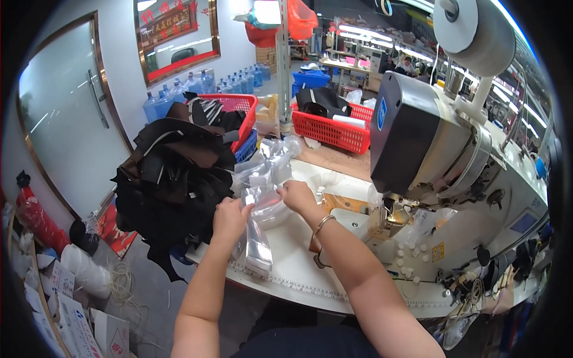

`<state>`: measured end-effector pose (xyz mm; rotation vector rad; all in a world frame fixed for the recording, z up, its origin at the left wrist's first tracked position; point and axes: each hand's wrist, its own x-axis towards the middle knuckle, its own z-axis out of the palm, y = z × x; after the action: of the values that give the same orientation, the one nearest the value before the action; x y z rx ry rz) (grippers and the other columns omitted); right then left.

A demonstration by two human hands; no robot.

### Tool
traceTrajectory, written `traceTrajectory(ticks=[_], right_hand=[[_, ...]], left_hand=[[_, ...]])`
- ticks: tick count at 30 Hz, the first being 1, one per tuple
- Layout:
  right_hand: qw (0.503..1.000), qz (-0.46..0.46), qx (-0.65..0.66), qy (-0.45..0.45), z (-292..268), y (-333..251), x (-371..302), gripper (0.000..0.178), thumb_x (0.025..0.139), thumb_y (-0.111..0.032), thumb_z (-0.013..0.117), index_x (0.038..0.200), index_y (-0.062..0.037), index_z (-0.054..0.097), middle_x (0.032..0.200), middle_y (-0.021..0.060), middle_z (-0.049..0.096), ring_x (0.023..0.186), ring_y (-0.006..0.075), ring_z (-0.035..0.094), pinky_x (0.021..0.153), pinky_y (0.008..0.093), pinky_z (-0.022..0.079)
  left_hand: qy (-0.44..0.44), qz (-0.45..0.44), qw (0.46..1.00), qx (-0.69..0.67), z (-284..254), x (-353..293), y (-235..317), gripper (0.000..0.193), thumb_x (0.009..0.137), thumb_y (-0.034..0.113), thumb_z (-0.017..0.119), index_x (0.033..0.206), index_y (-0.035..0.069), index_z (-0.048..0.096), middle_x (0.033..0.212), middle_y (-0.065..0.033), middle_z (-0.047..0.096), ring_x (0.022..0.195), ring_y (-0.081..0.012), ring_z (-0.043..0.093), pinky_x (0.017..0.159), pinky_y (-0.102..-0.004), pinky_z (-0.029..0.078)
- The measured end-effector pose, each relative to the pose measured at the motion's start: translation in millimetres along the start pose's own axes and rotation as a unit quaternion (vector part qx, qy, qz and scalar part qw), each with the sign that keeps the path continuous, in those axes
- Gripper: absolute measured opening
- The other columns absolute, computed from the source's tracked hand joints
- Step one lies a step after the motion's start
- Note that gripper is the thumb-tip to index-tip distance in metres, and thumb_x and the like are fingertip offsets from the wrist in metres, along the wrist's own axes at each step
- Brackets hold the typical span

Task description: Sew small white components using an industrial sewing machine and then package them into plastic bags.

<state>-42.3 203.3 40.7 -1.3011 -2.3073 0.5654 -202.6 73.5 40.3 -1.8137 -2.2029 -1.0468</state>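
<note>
Both my hands are over the white sewing table (292, 250), closed on transparent plastic strips (258, 238). My left hand (230, 219) pinches the left edge of the strips, its thumb on top. At the upper right of the same strips, my right hand (297, 196) has its fingers curled in and a bangle on its wrist. The strips' folded lower end hangs toward the table's front edge. More crumpled transparent plastic (274, 158) lies just beyond my hands. A large heap of black and dark brown cut pieces (173, 161) rises beside my left hand.
An industrial sewing machine (430, 131) stands at the right, with small white round pieces (409, 262) near its base. Red baskets (331, 128) sit behind the table. A ruler strip (298, 290) runs along its front edge. Boxes and a coiled cord (122, 280) lie on the left floor.
</note>
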Motion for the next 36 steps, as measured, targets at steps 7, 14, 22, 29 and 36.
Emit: traceTrajectory(ticks=[7, 14, 22, 29, 36], right_hand=[[0.986, -0.085, -0.069, 0.122, 13.2, -10.3, -10.8, 0.02, 0.08, -0.022, 0.061, 0.076, -0.002, 0.062, 0.082, 0.0172, 0.062, 0.079, 0.034, 0.06, 0.069, 0.0426, 0.048], [0.941, -0.213, -0.097, 0.245, 14.3, -11.9, -3.4, 0.02, 0.073, -0.021, 0.067, 0.083, -0.004, 0.065, 0.088, 0.0143, 0.062, 0.082, 0.0321, 0.059, 0.072, 0.0417, 0.048], [0.989, -0.077, -0.121, -0.02, 34.8, -66.5, 23.5, 0.032, 0.078, -0.035, 0.064, 0.092, -0.0061, 0.066, 0.095, 0.0159, 0.062, 0.09, 0.0315, 0.061, 0.077, 0.0417, 0.047], [0.983, -0.146, -0.052, 0.103, 45.8, -56.2, 20.6, 0.034, 0.073, -0.031, 0.072, 0.087, -0.0001, 0.065, 0.092, 0.0189, 0.061, 0.085, 0.0352, 0.061, 0.075, 0.0411, 0.049], [0.988, -0.112, -0.06, -0.09, 27.5, -51.0, 57.0, 0.041, 0.065, -0.036, 0.074, 0.08, 0.0014, 0.066, 0.082, 0.0205, 0.065, 0.077, 0.0334, 0.063, 0.072, 0.0373, 0.05]], left_hand=[[0.027, -0.033, 0.999, -0.019, -2.2, -2.1, 0.8, 0.03, 0.073, 0.03, 0.07, 0.072, 0.001, 0.062, 0.078, -0.0166, 0.059, 0.073, -0.0333, 0.058, 0.065, -0.0404, 0.046], [-0.023, -0.132, 0.989, -0.056, -3.8, 12.0, -0.7, 0.036, 0.065, 0.029, 0.077, 0.078, 0.0, 0.061, 0.084, -0.0158, 0.06, 0.079, -0.0318, 0.06, 0.07, -0.0393, 0.048], [0.0, -0.157, 0.982, -0.109, 6.6, 7.5, -9.6, 0.033, 0.063, 0.022, 0.079, 0.077, -0.003, 0.061, 0.07, -0.0099, 0.06, 0.061, -0.0167, 0.057, 0.058, -0.0296, 0.047], [0.004, -0.152, 0.983, -0.099, -3.0, 7.3, 0.4, 0.036, 0.063, 0.026, 0.078, 0.076, -0.002, 0.06, 0.076, -0.0111, 0.06, 0.068, -0.0214, 0.058, 0.064, -0.0321, 0.047], [-0.052, -0.192, 0.973, -0.119, -6.8, 10.4, 1.6, 0.045, 0.061, 0.031, 0.08, 0.086, -0.001, 0.06, 0.085, -0.0119, 0.062, 0.076, -0.0221, 0.061, 0.07, -0.0316, 0.049]])
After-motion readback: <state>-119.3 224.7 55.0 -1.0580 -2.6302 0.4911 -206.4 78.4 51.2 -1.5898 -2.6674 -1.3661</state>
